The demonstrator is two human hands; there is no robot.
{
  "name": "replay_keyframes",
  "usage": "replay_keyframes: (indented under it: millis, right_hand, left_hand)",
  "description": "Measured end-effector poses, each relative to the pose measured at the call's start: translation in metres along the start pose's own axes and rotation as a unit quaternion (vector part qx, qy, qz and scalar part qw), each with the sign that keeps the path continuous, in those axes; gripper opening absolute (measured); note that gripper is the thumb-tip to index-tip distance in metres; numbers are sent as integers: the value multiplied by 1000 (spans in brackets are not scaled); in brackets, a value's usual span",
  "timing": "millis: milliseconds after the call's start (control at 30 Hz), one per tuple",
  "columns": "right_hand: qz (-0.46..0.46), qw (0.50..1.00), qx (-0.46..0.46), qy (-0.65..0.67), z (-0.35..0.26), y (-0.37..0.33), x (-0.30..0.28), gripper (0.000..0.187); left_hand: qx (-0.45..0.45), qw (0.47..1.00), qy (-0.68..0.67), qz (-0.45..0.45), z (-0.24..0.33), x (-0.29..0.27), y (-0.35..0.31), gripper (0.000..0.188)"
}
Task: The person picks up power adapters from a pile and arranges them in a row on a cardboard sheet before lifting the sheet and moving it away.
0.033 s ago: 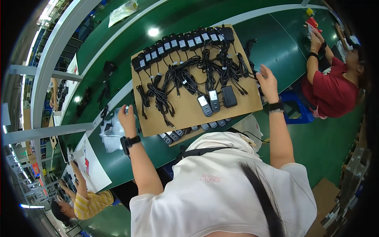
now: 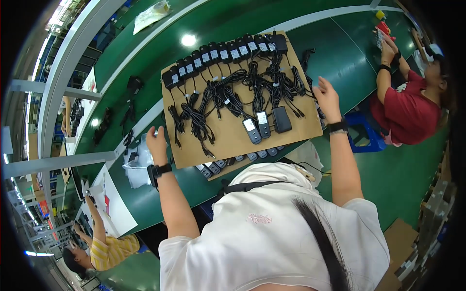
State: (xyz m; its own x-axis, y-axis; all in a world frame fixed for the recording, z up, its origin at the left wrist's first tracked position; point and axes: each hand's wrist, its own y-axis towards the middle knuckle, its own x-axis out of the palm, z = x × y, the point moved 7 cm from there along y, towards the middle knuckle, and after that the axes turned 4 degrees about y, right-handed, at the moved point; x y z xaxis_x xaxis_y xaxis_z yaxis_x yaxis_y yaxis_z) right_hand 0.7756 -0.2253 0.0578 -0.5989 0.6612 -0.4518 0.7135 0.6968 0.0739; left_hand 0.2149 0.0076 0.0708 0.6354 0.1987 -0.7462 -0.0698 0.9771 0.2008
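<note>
A brown cardboard sheet [image 2: 221, 128] lies in front of me, between my hands. Along its far edge stands a row of black power adapters [image 2: 214, 52] with pale labels. Bundled black cables [image 2: 233, 97] spread below them. Two grey handset-shaped devices [image 2: 252, 132] and one loose black adapter [image 2: 282, 119] rest near the sheet's near right part. My left hand [image 2: 156, 141] is raised beside the left edge, fingers apart and holding nothing. At the right edge, my right hand [image 2: 328, 99] is open with fingers stretched; whether it touches the cardboard I cannot tell.
Under the sheet's near edge, more grey devices [image 2: 213, 167] sit on another layer. Clear plastic bags [image 2: 138, 167] lie left on the green table [image 2: 167, 206]. A metal frame post [image 2: 46, 126] rises at left. One co-worker in red [image 2: 407, 109] works at right, another in yellow stripes [image 2: 114, 252] at lower left.
</note>
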Motion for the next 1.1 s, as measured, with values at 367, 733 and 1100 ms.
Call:
replay_keyframes:
  millis: [367,733,1100]
  right_hand:
    - [-61,989,24,-129,22,69,42,57]
    - [-300,914,251,105,-11,72,71,30]
    - [-524,803,230,169,-3,77,71,39]
  left_hand:
    - [-195,957,-98,-192,1,52,33,41]
    - [-215,867,-284,-348,2,78,53,33]
    - [-168,867,-318,-344,18,79,57,35]
